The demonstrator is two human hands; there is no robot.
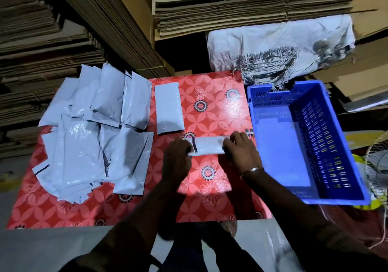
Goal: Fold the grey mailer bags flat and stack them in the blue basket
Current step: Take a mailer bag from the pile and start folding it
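Where the red table (212, 108) fills mid-frame, I see loose grey bags (92, 129) heaped at left, one flat bag (169, 108) beside them. At centre, my left hand (176, 158) and right hand (241, 152) pinch opposite ends of a folded bag (207, 145). The blue basket (327, 137) sits at right.

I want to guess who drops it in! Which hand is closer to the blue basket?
The right hand, gripping the folded bag's end right beside the blue basket's near wall. The left hand holds the bag's other end, farther away.
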